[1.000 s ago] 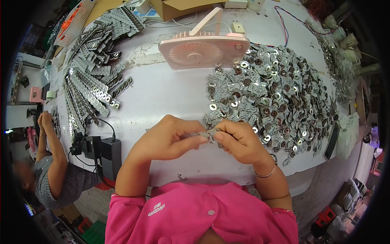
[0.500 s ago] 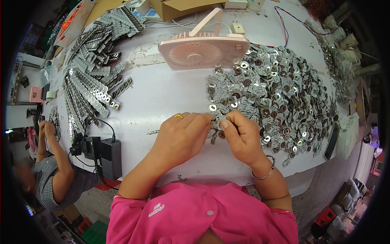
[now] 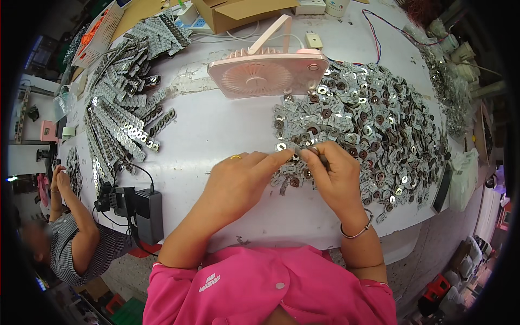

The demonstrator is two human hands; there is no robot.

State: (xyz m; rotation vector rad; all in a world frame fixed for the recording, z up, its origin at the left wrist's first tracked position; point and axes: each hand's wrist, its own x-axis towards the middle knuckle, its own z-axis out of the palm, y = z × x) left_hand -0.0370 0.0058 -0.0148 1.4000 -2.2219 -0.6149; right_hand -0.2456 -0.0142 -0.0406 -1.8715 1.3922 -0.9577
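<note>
A small metal part is held at the fingertips, in front of the fan and slightly to its right. It is pinched by the right hand between thumb and forefinger. The left hand is brought up to it from the other side, forefinger stretched toward the part; its thumb is hidden by the back of the hand, so whether the part is gripped there too cannot be told. The part's exact shape is mostly covered by the fingers.

The bench is crowded around the fan. To the fan's right and in front, a wide heap of loose metal parts is spread, its near left edge partly blocked by the right hand. To the fan's left, many metal strips are laid in overlapping layers, with a basket set beyond them. Behind the fan, a carton is seen, and a plug is placed just behind its right end; the surface directly behind is screened by the fan itself. In front of the fan, well to the left, a black box with a cable is stood near the bench edge. Farther left, a co-worker is seated.
</note>
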